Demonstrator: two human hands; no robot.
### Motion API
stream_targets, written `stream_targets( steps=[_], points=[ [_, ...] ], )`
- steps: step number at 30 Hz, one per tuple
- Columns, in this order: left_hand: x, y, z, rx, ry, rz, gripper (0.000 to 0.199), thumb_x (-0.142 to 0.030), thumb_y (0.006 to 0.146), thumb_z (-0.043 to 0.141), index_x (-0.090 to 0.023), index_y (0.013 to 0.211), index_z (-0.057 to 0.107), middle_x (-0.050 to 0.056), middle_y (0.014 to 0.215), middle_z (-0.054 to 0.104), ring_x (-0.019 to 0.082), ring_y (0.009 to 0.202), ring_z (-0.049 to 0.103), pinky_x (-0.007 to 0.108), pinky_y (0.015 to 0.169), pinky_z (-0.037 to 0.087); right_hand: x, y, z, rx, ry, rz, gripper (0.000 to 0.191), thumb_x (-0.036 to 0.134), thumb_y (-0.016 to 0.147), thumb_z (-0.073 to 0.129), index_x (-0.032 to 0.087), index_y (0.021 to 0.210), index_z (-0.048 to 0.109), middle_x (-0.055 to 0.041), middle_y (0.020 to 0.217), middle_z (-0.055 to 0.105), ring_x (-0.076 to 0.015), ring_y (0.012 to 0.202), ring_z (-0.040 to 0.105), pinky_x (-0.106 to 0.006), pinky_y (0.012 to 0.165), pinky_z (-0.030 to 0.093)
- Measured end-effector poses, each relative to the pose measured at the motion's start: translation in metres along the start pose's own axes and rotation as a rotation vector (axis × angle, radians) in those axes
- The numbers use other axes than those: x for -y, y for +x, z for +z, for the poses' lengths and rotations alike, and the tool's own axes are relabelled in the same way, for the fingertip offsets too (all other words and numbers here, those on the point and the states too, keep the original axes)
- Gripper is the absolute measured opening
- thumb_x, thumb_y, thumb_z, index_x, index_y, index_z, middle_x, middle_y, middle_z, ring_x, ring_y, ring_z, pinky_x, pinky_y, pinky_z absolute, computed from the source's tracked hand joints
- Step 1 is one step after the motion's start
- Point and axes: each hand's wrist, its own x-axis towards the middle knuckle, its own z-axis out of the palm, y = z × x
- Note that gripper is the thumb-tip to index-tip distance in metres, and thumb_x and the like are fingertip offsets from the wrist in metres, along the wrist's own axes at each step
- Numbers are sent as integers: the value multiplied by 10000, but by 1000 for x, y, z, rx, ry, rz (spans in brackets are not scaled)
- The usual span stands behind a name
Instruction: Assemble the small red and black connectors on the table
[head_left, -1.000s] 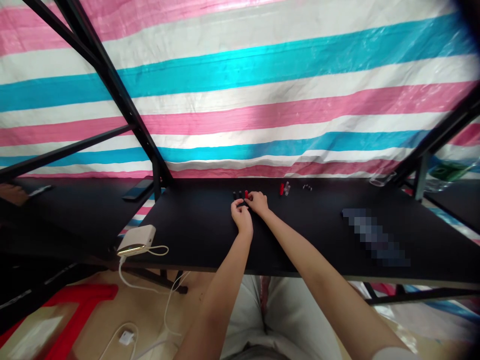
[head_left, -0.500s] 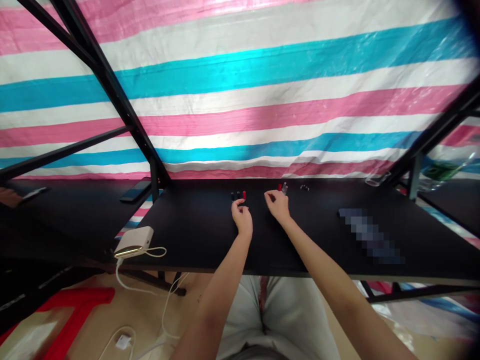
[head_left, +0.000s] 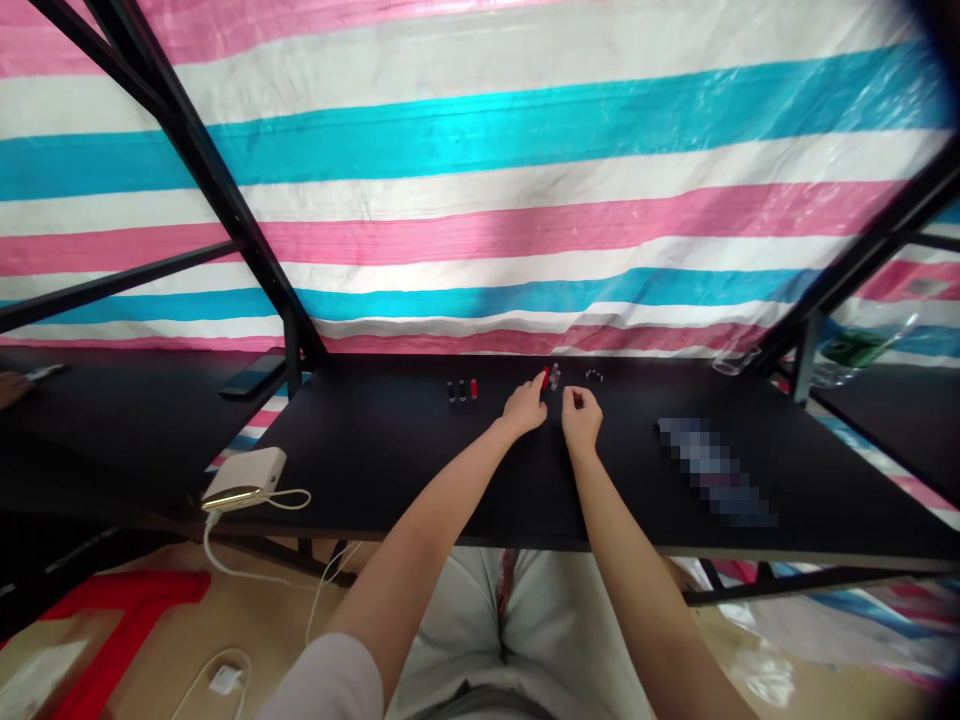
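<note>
My left hand [head_left: 525, 406] reaches right across the black table, its fingertips closed at a small red tube [head_left: 545, 379] near the back edge. Just right of that tube stand small clear tubes [head_left: 554, 377]. My right hand [head_left: 582, 416] is beside them, thumb and fingertips pinched together; whatever is between them is too small to make out. Further left, two small black-topped tubes [head_left: 457, 391] and a red-topped tube [head_left: 474, 389] form a short row. Several tiny shiny pieces [head_left: 594, 376] lie behind my right hand.
A white power bank-like box [head_left: 246, 476] with a cable sits at the left front edge. A phone [head_left: 253, 372] lies on the left table, near another person's hand [head_left: 13, 388]. A blurred-out patch [head_left: 712, 470] covers something at right. Black metal posts [head_left: 255, 245] flank the table.
My left hand has left the row of tubes and moved right to the other red tube. The red-topped tube stands in the row. My right hand has shifted right, still pinched.
</note>
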Motion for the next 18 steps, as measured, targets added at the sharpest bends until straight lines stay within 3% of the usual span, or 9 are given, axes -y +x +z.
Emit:
stream_targets(
  steps=[4, 10, 13, 18],
  points=[
    [1, 11, 8, 98, 161, 60, 477, -66, 615, 582, -204, 1071, 558, 74, 803, 575, 215, 824, 538, 315, 793, 396, -2, 2, 1, 0, 16, 4, 313, 383, 771, 418, 144, 857, 600, -73, 790, 615, -165, 729, 536, -285, 737, 409],
    [2, 13, 14, -25, 120, 39, 188, -90, 671, 566, -214, 806, 605, 53, 775, 567, 189, 773, 528, 293, 778, 397, -2, 2, 2, 74, -101, -42, 295, 350, 777, 407, 154, 898, 592, -89, 884, 608, -190, 821, 525, -325, 773, 391],
    [1, 6, 9, -66, 65, -9, 103, -119, 692, 564, -219, 705, 586, 35, 735, 571, 171, 720, 528, 286, 756, 402, -5, -1, 5, 175, -271, -127, 275, 323, 767, 440, 187, 957, 584, -99, 1090, 549, -227, 1014, 465, -391, 842, 354],
    [3, -15, -12, -154, 7, -23, 71, -172, 700, 583, -227, 742, 596, 21, 709, 595, 155, 682, 539, 282, 726, 409, -11, -6, 12, 365, -486, -184, 347, 331, 812, 407, 218, 1120, 519, -90, 1290, 412, -243, 1225, 286, -508, 976, 188]
  ],
)
